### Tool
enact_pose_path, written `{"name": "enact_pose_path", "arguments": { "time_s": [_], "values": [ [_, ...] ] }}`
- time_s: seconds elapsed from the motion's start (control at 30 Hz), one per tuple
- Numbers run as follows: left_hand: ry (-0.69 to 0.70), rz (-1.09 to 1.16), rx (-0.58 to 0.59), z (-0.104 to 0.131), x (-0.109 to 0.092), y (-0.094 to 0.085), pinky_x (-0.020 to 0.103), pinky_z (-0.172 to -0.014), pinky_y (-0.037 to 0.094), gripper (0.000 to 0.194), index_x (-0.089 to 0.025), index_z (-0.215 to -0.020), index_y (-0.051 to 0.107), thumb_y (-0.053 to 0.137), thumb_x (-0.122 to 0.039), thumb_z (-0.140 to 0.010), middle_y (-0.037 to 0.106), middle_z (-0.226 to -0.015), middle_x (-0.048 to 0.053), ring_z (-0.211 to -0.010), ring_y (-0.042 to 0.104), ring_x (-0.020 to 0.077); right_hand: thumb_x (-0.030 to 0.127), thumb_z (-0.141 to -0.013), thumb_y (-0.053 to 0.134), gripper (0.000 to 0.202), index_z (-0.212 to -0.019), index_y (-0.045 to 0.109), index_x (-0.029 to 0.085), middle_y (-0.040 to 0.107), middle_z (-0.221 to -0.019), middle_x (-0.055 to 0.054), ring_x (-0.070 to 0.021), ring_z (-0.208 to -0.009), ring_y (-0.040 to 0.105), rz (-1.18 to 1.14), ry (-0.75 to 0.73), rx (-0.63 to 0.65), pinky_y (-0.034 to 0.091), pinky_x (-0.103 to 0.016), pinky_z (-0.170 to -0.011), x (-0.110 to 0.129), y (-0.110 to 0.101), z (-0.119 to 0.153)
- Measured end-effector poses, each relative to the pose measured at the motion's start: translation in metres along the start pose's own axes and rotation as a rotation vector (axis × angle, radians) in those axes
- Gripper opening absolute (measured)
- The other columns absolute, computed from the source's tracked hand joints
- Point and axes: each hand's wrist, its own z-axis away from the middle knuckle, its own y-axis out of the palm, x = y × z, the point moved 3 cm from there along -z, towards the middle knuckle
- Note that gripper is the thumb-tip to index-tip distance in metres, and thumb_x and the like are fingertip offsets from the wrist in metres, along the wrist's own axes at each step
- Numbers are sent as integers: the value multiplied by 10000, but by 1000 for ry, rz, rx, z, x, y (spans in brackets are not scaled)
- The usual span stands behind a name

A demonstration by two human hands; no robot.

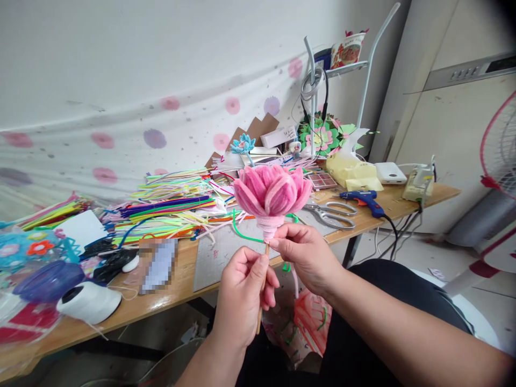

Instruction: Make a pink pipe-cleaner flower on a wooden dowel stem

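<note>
A pink pipe-cleaner flower [273, 191] stands upright in front of me on a thin wooden stick [263, 290]. Pale pink pipe cleaner [269, 224] is wound in rings around its base. My left hand [245, 285] is closed around the stick below the bloom. Just under the wound base, my right hand [304, 250] pinches with thumb and forefinger where the pale pink wrapping meets the stick. A pale pink strand [295, 282] hangs down below my right hand. The fingertips hide the exact point of the pinch.
Bundles of coloured pipe cleaners [161, 209] cover the left and back of the wooden table [161, 303]. Scissors [330, 214] lie behind my right hand, with a blue glue gun [365, 201] beyond. A white thread cone [89, 302] is at left. A fan [500, 145] stands right.
</note>
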Motion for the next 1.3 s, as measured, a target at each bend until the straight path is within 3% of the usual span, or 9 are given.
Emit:
{"name": "enact_pose_path", "arguments": {
  "time_s": [0.2, 0.4, 0.5, 0.73, 0.87, 1.0, 1.1, 1.3],
  "values": [
    [104, -138, -72, 3, 11, -7, 147, -379, 328, 242, -165, -715, 561, 662, -367, -803, 510, -526, -63, -397, 435, 41, 260, -599, 827, 195, -604, 660, 159, 533, -519, 70, -34, -461, 349, -13, -4, -70, 288, -203, -472, 0, 1, 1],
    [-56, 52, 61, 4, 5, -1, 151, -330, 186, 315, -138, -717, 609, 648, -442, -792, 487, -490, -56, -313, 319, 11, 314, -617, 820, 206, -665, 698, 155, 597, -548, 34, -65, -466, 478, -58, 91, 48, 368, -223, -503, -5, -1, 3],
    [-93, 51, 90, 3, 5, 1, 155, -334, 197, 313, -134, -772, 620, 635, -445, -800, 485, -483, -55, -319, 324, 21, 313, -609, 827, 218, -667, 689, 154, 614, -577, 23, -70, -477, 494, -107, 133, 55, 385, -223, -502, -8, -3, 2],
    [214, -287, -36, 1, 7, -5, 177, -395, 333, 389, -245, -1271, 497, 517, -363, -902, 558, -573, -56, -373, 411, 60, 292, -606, 806, 209, -604, 654, 149, 516, -470, 61, -40, -406, 373, -13, 39, -90, 259, -194, -415, -6, -4, 1],
    [378, -539, -64, 1, 10, -8, 214, -477, 407, 346, -276, -1253, 571, 461, -299, -926, 557, -598, -35, -448, 481, 92, 308, -581, 793, 223, -563, 636, 150, 516, -461, 56, -52, -413, 366, 87, 23, -197, 251, -212, -419, -2, -1, 4],
    [484, -605, -115, 0, 12, -10, 244, -539, 433, 357, -255, -1223, 626, 528, -249, -880, 551, -622, -14, -536, 516, 124, 299, -608, 769, 210, -556, 627, 153, 526, -494, 53, -60, -460, 377, 155, -26, -251, 271, -219, -450, -1, 0, 6],
    [439, -539, -76, -1, 13, -8, 237, -514, 411, 369, -240, -1238, 624, 529, -262, -883, 513, -607, -18, -533, 486, 119, 289, -618, 764, 212, -551, 615, 153, 519, -495, 57, -57, -466, 378, 168, -38, -260, 278, -214, -454, -2, -2, 7],
    [107, -102, -30, 4, 13, -3, 169, -390, 268, 441, -222, -1294, 559, 577, -337, -868, 406, -529, -73, -424, 338, 55, 316, -592, 802, 214, -618, 664, 154, 572, -527, 45, -70, -475, 475, 132, 12, -112, 365, -218, -483, 0, -4, 3]
  ]
}}
